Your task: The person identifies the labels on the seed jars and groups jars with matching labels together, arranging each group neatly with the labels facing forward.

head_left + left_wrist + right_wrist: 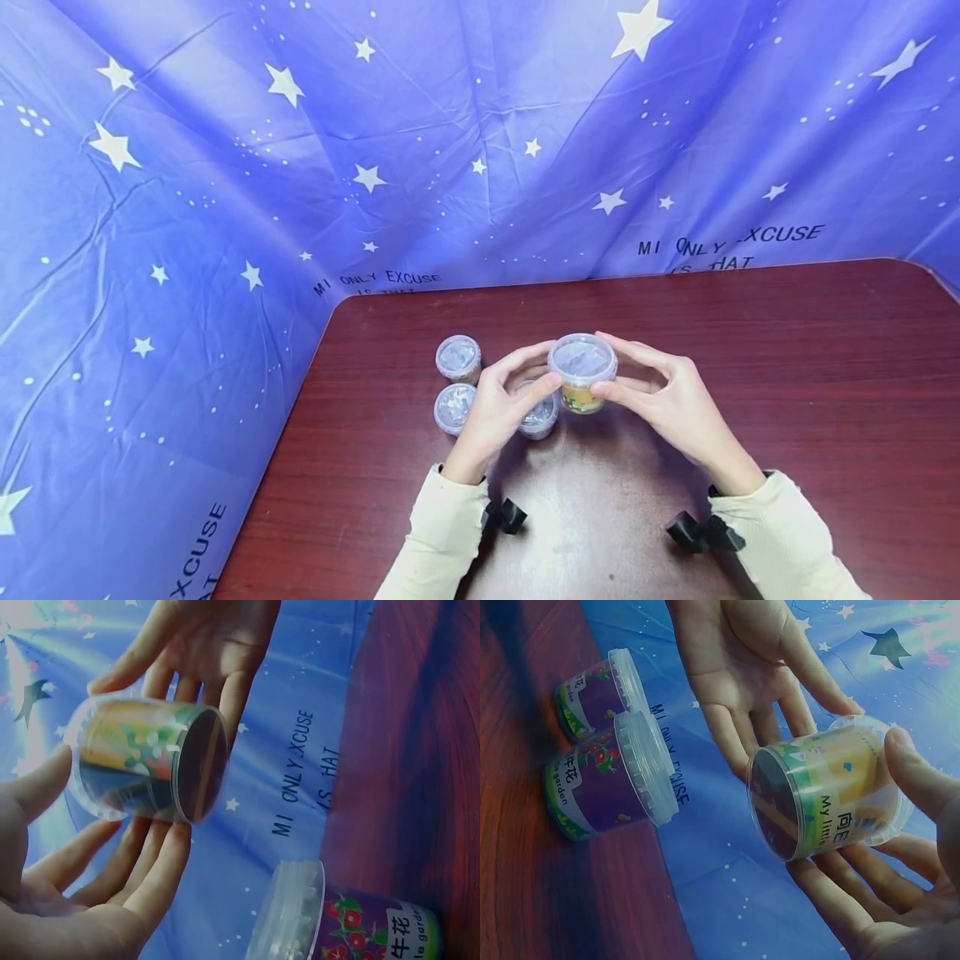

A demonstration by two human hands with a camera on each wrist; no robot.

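Between both hands, raised over the table, is a clear plastic tub (582,392) with a yellow label and a clear lid. My left hand (501,408) grips its left side and my right hand (670,398) its right, thumbs toward me and fingers on the far side. The right wrist view catches the words "My little" on the label of this tub (840,795) and its dark base. Three similar lidded tubs stand on the table: a back one (458,358), a front one (452,408) partly behind my left hand, and another (538,419) near that hand's thumb.
The dark red wooden table (787,358) has a rounded back corner on each side. A blue curtain (450,108) with white stars hangs behind it and along the left. In the right wrist view, two standing tubs have purple labels. Black straps (705,532) circle the wrists.
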